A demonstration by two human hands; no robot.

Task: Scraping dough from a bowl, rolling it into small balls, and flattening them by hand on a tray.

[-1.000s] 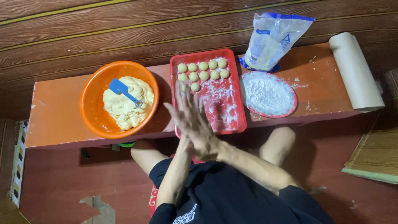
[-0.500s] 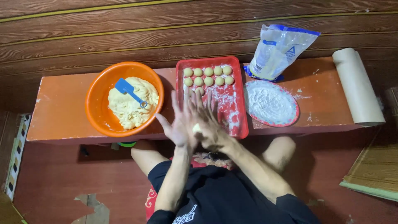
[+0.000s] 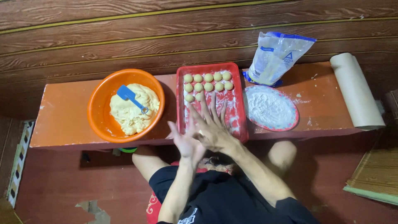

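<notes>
My left hand (image 3: 185,143) and my right hand (image 3: 211,126) are pressed palm to palm over the near end of a red tray (image 3: 237,103), fingers spread; a small piece of pale dough shows between them. The tray is dusted with flour and holds several small dough balls (image 3: 207,82) in rows at its far end. Left of the tray stands an orange bowl (image 3: 99,108) with a mound of yellow dough (image 3: 132,110) and a blue spatula (image 3: 130,96) lying in it.
A round plate of white flour (image 3: 270,108) sits right of the tray, a flour bag (image 3: 277,56) behind it. A roll of brown paper (image 3: 356,89) lies at the right end of the low orange bench (image 3: 62,120). A wooden wall rises behind.
My hands have slid against each other, the left one drawing back toward me while the right stays forward. The view has shifted slightly.
</notes>
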